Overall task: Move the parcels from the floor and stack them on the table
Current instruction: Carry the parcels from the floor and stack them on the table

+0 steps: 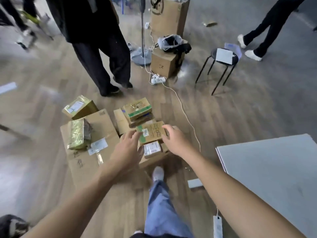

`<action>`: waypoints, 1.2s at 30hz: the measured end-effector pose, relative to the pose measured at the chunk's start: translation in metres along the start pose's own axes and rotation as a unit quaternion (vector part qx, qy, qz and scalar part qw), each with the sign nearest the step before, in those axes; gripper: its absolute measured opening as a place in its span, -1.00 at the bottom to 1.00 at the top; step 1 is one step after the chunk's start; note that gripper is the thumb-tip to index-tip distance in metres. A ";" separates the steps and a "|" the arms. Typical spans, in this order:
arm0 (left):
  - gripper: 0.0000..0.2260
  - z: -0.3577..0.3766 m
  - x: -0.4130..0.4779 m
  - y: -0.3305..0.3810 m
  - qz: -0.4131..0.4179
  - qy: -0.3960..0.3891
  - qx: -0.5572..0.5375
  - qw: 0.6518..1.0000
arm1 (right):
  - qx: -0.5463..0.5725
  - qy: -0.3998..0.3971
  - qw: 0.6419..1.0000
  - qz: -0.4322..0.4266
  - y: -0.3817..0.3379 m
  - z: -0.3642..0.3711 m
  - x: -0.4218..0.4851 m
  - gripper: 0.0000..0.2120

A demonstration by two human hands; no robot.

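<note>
Several brown parcels lie on the wooden floor. A small flat parcel with green tape [151, 133] sits on top of a low stack, above a parcel with a white label [152, 149]. My left hand [127, 148] reaches to its left edge, fingers spread and relaxed. My right hand [173, 138] reaches over its right edge, fingers slightly curled, at or just above the cardboard. Behind it stands another small stack topped by a green-taped box [138, 108]. Two gold-wrapped parcels [78, 135] [78, 107] rest on and beside a large flat carton [89, 152]. The grey table [274, 169] is at the right.
A person in black trousers [109, 62] stands just behind the parcels. A white cable [185, 114] and power strip [157, 79] run past on the right. A black stool [221, 66], tall cartons [169, 16] and a fan stand [142, 54] are farther back. My own leg [161, 203] is below.
</note>
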State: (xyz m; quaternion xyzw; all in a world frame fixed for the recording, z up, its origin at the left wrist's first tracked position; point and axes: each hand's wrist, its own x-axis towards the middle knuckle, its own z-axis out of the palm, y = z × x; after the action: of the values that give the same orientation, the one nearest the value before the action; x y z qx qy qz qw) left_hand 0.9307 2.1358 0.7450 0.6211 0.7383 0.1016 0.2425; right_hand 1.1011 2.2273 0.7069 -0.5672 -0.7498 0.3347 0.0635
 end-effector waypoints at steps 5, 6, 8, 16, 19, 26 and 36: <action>-0.54 0.000 0.085 -0.031 -0.055 -0.023 0.013 0.998 | -0.010 -0.049 0.999 -0.005 0.010 0.011 0.119 -0.64; -0.53 0.002 0.102 -0.036 -0.066 -0.029 0.018 0.997 | -0.011 -0.061 0.998 -0.001 0.012 0.013 0.142 -0.64; -0.53 0.008 0.135 -0.045 -0.079 -0.042 0.030 0.996 | -0.021 -0.080 0.997 0.003 0.018 0.017 0.187 -0.63; -0.56 0.052 0.260 -0.104 -0.131 -0.099 0.019 0.986 | -0.082 -0.125 0.989 -0.011 0.043 0.066 0.341 -0.61; -0.56 0.079 0.305 -0.140 -0.156 -0.109 0.000 0.982 | -0.102 -0.130 0.986 -0.020 0.054 0.098 0.388 -0.63; -0.52 0.152 0.388 -0.209 -0.205 -0.172 -0.045 0.962 | -0.101 -0.089 0.990 0.032 0.084 0.171 0.485 -0.54; -0.60 0.210 0.416 -0.262 -0.227 -0.213 -0.155 0.938 | -0.040 -0.100 0.980 0.165 0.130 0.231 0.518 -0.43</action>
State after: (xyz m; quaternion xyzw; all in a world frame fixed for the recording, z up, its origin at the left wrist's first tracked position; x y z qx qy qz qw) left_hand 0.7586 2.4518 0.3497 0.3985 0.7660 0.0223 0.5040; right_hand 0.9153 2.6078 0.3077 -0.6492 -0.6610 0.3652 -0.0909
